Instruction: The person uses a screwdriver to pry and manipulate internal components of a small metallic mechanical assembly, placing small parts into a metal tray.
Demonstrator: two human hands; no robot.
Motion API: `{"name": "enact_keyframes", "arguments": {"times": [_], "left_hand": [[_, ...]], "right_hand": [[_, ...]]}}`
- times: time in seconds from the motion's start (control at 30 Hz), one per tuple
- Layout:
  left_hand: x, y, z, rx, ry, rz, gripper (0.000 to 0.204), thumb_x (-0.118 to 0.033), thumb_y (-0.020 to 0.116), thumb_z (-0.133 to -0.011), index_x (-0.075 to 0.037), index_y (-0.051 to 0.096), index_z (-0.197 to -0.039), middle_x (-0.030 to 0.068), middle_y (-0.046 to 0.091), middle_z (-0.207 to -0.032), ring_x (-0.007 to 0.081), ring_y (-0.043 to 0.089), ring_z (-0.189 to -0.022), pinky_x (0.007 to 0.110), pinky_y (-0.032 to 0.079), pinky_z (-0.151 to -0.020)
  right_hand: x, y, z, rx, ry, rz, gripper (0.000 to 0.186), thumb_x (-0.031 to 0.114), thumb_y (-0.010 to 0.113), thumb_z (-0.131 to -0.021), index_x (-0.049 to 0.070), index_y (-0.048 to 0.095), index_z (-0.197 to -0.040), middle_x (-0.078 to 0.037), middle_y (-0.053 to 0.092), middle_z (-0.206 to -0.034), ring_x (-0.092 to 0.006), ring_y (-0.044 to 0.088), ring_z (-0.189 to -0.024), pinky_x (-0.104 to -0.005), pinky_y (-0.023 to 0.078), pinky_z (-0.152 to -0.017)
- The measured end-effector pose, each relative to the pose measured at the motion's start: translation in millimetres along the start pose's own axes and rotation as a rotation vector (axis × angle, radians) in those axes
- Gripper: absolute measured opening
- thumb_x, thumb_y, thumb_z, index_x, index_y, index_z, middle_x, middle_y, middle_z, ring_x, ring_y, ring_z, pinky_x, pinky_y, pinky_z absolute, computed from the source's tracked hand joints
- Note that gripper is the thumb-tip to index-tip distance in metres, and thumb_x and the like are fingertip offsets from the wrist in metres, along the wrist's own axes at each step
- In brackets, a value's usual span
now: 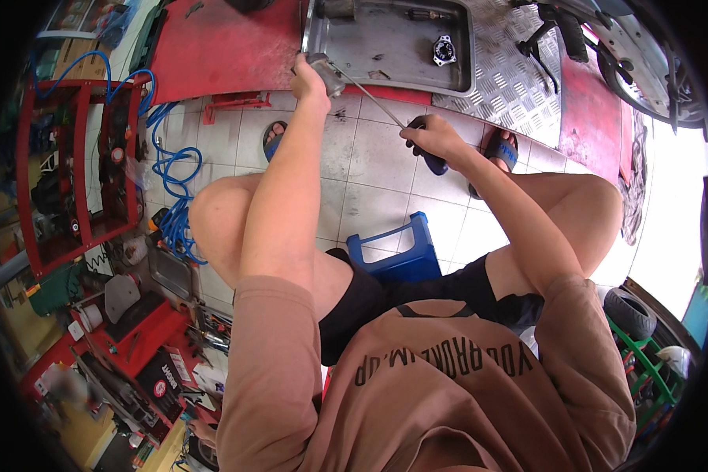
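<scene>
My left hand (310,81) is closed around a grey metal cylindrical part (330,82), just off the near left corner of a metal tray (475,55). My right hand (436,136) grips the dark handle of a long screwdriver (374,99). Its thin shaft slants up and left, and the tip meets the metal part; whether it sits inside or only against it I cannot tell. Inside the tray lies a small round black-and-silver part (444,50). Another cylindrical metal piece (339,9) rests at the tray's far left corner.
The tray stands on a red platform (220,51) beside a diamond-patterned metal plate (495,79). A motorcycle (645,63) is at the far right. Below me is a blue plastic stool (405,259). A coiled blue hose (173,165) and a red rack (82,157) stand left.
</scene>
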State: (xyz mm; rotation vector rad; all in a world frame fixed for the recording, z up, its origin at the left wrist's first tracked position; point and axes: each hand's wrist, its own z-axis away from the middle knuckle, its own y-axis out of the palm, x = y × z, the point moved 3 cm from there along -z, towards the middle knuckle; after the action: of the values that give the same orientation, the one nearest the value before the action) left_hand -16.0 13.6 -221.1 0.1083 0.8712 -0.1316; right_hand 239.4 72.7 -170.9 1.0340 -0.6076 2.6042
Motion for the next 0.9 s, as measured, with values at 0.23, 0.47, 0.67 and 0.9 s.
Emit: {"name": "enact_keyframes", "arguments": {"times": [0.23, 0.47, 0.67, 0.9], "left_hand": [[-3, -1, 6, -0.016, 0.005, 0.028, 0.062, -0.05, 0.06, -0.079, 0.005, 0.062, -0.109, 0.0154, 0.063, -0.108, 0.026, 0.064, -0.09, 0.038, 0.052, -0.075], [-8, -4, 18, -0.066, 0.013, -0.006, 0.06, -0.05, 0.059, -0.08, 0.003, 0.061, -0.108, 0.0149, 0.063, -0.106, 0.0253, 0.065, -0.089, 0.039, 0.052, -0.075], [-8, -2, 20, -0.032, 0.011, 0.023, 0.062, -0.051, 0.058, -0.082, 0.004, 0.06, -0.111, 0.015, 0.062, -0.108, 0.026, 0.064, -0.09, 0.039, 0.053, -0.075], [-9, -7, 20, -0.068, 0.04, -0.043, 0.059, -0.05, 0.054, -0.083, 0.001, 0.06, -0.112, 0.0123, 0.063, -0.106, 0.0243, 0.065, -0.086, 0.038, 0.052, -0.074]], "right_hand": [[-11, 2, -6, 0.056, -0.094, 0.075, 0.027, 0.023, 0.068, -0.079, -0.004, 0.067, -0.082, -0.012, 0.068, -0.074, -0.0169, 0.064, -0.068, -0.0323, 0.05, -0.066], [6, 1, 3, 0.079, -0.038, 0.167, 0.029, 0.023, 0.059, -0.083, -0.004, 0.068, -0.089, -0.012, 0.069, -0.074, -0.0188, 0.066, -0.067, -0.0313, 0.052, -0.066], [-20, 5, -19, 0.143, -0.073, -0.114, 0.029, 0.023, 0.056, -0.085, -0.005, 0.065, -0.091, -0.012, 0.068, -0.077, -0.0166, 0.066, -0.066, -0.031, 0.052, -0.063], [-1, -1, -2, 0.01, -0.098, -0.023, 0.028, 0.02, 0.059, -0.086, -0.006, 0.061, -0.097, -0.013, 0.065, -0.072, -0.0168, 0.062, -0.056, -0.0299, 0.05, -0.053]]}}
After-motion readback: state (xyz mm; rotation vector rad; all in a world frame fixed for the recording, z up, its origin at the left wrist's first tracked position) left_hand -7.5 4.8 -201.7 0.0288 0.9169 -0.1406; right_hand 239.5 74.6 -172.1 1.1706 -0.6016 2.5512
